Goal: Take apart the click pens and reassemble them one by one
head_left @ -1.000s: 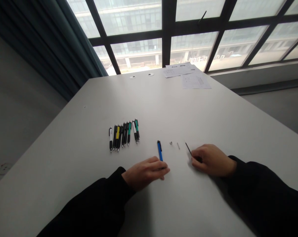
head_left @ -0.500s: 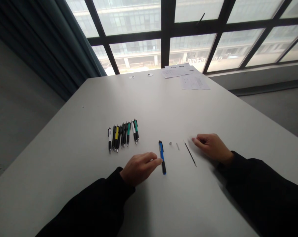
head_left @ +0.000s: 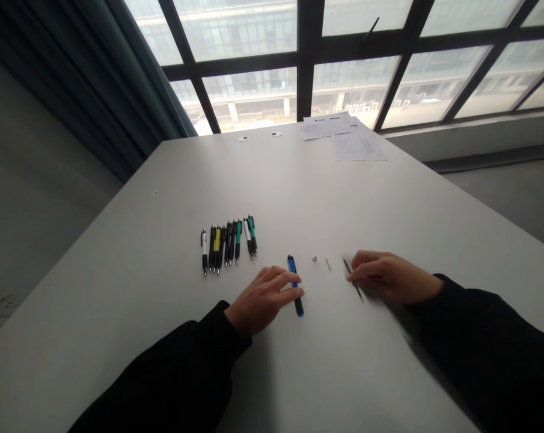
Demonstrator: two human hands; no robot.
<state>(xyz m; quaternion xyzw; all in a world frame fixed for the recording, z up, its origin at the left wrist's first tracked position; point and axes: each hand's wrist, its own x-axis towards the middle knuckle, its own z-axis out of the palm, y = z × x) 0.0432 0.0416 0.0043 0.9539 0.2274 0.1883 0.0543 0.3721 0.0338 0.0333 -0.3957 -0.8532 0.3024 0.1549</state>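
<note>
While left hand (head_left: 262, 302) is lying half-open across blue pen (head_left: 299, 307), right hand (head_left: 389, 277) is curling over thin black refill (head_left: 357, 291), grip unclear.

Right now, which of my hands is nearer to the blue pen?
Left. Your left hand has its fingers over the blue pen, coming from its left side. Your right hand is farther off to the pen's right, at a thin black pen refill.

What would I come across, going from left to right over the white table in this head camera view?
Row of pens → left hand → tiny metal piece → short pale stick → right hand
</note>
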